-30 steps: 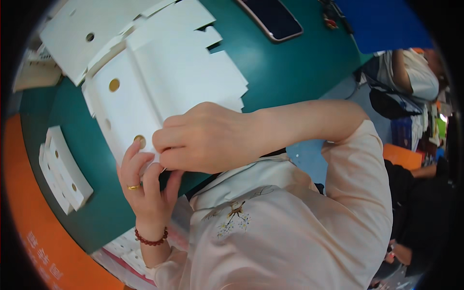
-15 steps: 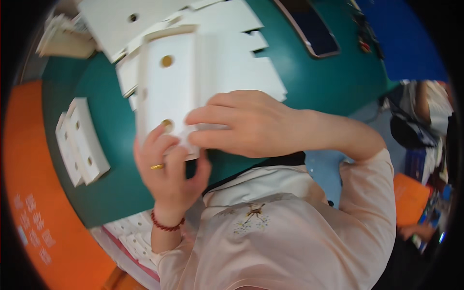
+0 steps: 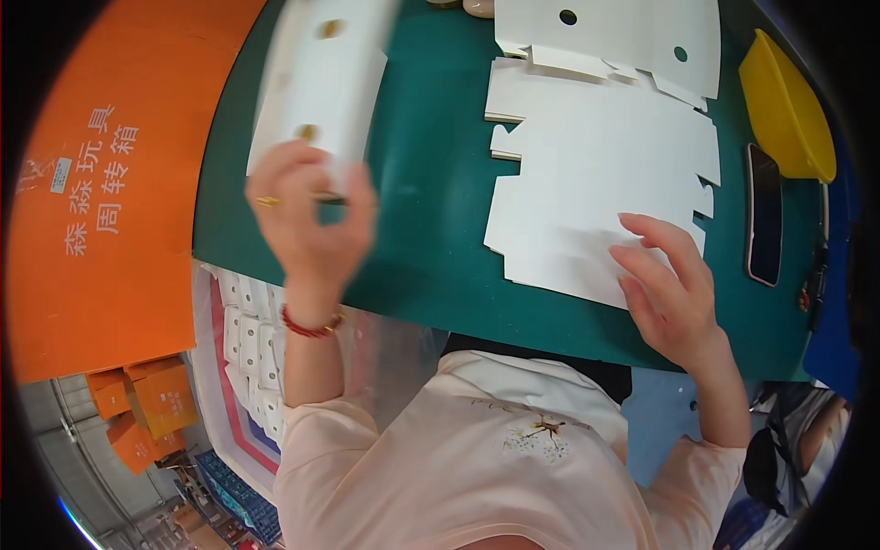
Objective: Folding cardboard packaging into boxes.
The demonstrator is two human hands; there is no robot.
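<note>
Now the hands have parted: the left hand (image 3: 312, 220) pinches the folded white cardboard box blank (image 3: 321, 78), swung left of the flat white die-cut sheets (image 3: 596, 174), where the right hand (image 3: 674, 293) rests spread on the green worktop (image 3: 431, 183).

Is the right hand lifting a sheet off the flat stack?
No, the right hand lies flat on the white die-cut cardboard stack.

The table (image 3: 440, 229) is dark green and the cardboard sheets (image 3: 605, 174) on it are plain white. A yellow tray (image 3: 784, 105) sits beside an orange crate (image 3: 119, 183).
</note>
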